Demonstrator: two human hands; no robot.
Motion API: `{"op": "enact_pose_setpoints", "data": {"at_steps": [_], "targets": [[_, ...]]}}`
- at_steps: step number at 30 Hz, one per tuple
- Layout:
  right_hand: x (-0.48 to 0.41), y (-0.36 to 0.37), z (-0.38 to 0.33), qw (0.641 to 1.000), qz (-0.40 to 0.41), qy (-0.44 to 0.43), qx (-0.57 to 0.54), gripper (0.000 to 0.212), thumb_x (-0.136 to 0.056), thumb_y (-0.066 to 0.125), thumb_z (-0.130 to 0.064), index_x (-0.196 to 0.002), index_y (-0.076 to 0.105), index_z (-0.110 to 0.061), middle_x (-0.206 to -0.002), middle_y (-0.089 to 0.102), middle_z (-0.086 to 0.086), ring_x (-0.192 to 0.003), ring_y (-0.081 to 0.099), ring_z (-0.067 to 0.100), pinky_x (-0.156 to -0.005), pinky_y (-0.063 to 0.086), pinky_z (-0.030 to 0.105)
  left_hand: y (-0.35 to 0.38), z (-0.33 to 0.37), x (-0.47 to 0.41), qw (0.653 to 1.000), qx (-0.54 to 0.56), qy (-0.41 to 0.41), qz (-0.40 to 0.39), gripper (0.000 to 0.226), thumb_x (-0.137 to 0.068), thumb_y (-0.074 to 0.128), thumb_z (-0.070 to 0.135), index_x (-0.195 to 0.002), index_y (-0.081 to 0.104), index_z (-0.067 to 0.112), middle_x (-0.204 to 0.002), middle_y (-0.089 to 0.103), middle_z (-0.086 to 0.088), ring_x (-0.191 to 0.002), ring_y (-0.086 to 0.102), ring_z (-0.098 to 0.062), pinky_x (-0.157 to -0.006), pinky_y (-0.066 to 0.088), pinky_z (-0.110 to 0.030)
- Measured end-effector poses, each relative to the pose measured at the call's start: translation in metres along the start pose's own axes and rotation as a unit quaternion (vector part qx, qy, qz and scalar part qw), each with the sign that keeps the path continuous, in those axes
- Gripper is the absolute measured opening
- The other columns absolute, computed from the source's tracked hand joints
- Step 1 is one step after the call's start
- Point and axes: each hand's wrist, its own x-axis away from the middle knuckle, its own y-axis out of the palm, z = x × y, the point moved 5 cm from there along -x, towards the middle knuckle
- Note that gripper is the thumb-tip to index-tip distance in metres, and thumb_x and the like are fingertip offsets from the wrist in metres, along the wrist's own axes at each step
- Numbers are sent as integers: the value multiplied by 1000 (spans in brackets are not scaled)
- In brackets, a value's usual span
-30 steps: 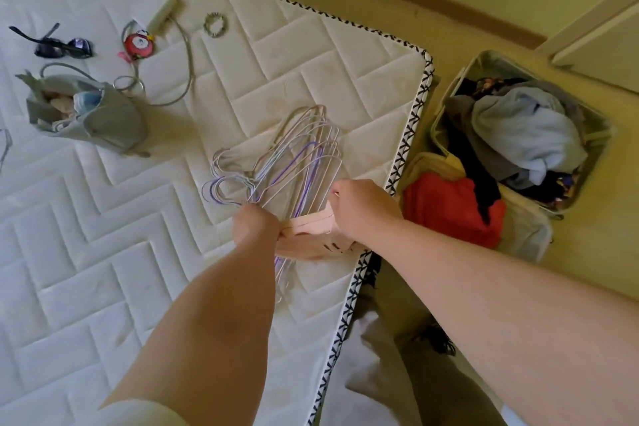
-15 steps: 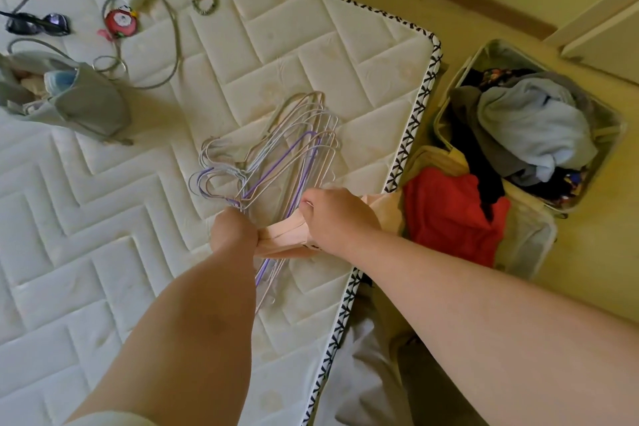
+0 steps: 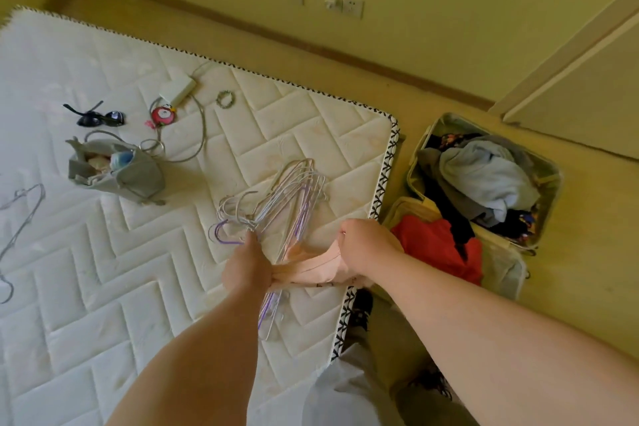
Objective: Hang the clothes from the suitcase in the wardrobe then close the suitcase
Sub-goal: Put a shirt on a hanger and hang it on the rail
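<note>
At the far left edge of the bare quilted mattress (image 3: pixel 103 287) a lone wire hanger (image 3: pixel 20 218) is seen lying flat. Further right, dark sunglasses (image 3: pixel 98 117) and an open grey bag (image 3: pixel 117 173) are set near each other, with a red round trinket (image 3: pixel 162 114), a white charger block (image 3: pixel 178 89) with its looped cable (image 3: pixel 202 135), and a beaded bracelet (image 3: pixel 225 100) just beyond them. Near the mattress's right edge a heap of white and purple wire hangers (image 3: pixel 287 204) is piled.

Above that heap a pink garment (image 3: pixel 311 266) is held stretched between both hands. Its bunched left end is gripped by the left hand (image 3: pixel 247 266), whose fingers are curled round the cloth; the right end is gripped by the right hand (image 3: pixel 366 245), its fingers likewise curled closed on the fabric.

On the floor just beside the mattress, the suitcase (image 3: pixel 553 183) is lying open, both halves filled with clothes: a red garment (image 3: pixel 432 245) in the nearer half, a light blue garment (image 3: pixel 484 176) on top of dark ones in the farther half. A wall socket (image 3: pixel 345 5) is visible on the wall behind.
</note>
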Motion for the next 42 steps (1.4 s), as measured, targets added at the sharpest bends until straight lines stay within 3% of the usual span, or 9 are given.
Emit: {"op": "enact_pose_setpoints", "data": {"at_steps": [10,16,19,22,24,27,32,36,42], "targets": [[81,-86,43,993,31,-2,-112,42,-93,46,-5,-123,67,-25,-128,64,-4,-118,59,21,-94,49,30,-82,90,57,984,-117,129,30,15,-93,44,9,-98,53,19,-81,57,-2,-77,58,-28,-63,46,-36],[95,-101,51,975,41,-18,-218,31,-90,63,-16,-119,69,-23,-116,63,-3,-102,60,15,-87,51,27,-116,135,82,967,-100,220,86,9,-99,45,19,-97,54,21,-90,65,-3,-78,65,-29,-59,48,-35],[99,-113,61,964,79,-5,-254,48,-84,70,-50,-109,72,-8,-92,69,3,-80,57,14,-75,49,33,-127,173,96,949,-79,285,109,22,-104,37,33,-95,54,22,-87,64,-1,-74,62,-28,-64,55,-38],[110,-132,69,954,117,11,-277,61,-79,64,-73,-60,58,-15,-58,43,-7,-60,44,15,-60,32,31,-131,213,115,922,-92,356,122,30,-105,34,43,-97,55,22,-86,62,2,-77,63,-28,-65,54,-37],[120,-145,74,941,138,16,-309,71,-77,61,-80,-47,33,-21,-45,31,-11,-53,39,17,-59,29,32,-133,239,130,901,-92,404,127,29,-106,35,44,-102,56,24,-86,62,2,-77,64,-30,-64,52,-38],[135,-164,88,913,198,24,-355,74,-82,56,-79,-46,30,-20,-36,31,-12,-47,41,16,-55,31,32,-135,274,155,867,-99,470,132,21,-104,37,39,-111,54,28,-86,61,1,-77,64,-32,-62,50,-38],[149,-181,116,899,276,97,-327,72,-92,33,-75,-59,54,-15,-75,67,8,-79,64,29,-66,41,34,-136,320,177,831,-104,529,141,25,-102,43,36,-99,64,22,-93,66,0,-83,65,-32,-60,45,-34],[155,-194,134,877,290,149,-353,53,-103,30,-40,-110,68,-2,-120,66,23,-113,60,37,-85,42,35,-130,353,197,804,-152,562,121,15,-93,51,22,-103,63,20,-99,65,-2,-87,65,-33,-61,42,-34],[166,-197,179,780,323,227,-485,45,-98,42,-35,-115,65,-1,-121,67,18,-111,62,36,-95,49,39,-119,384,211,755,-151,624,136,31,-91,56,27,-121,60,26,-101,64,1,-82,67,-33,-62,53,-38]]}}
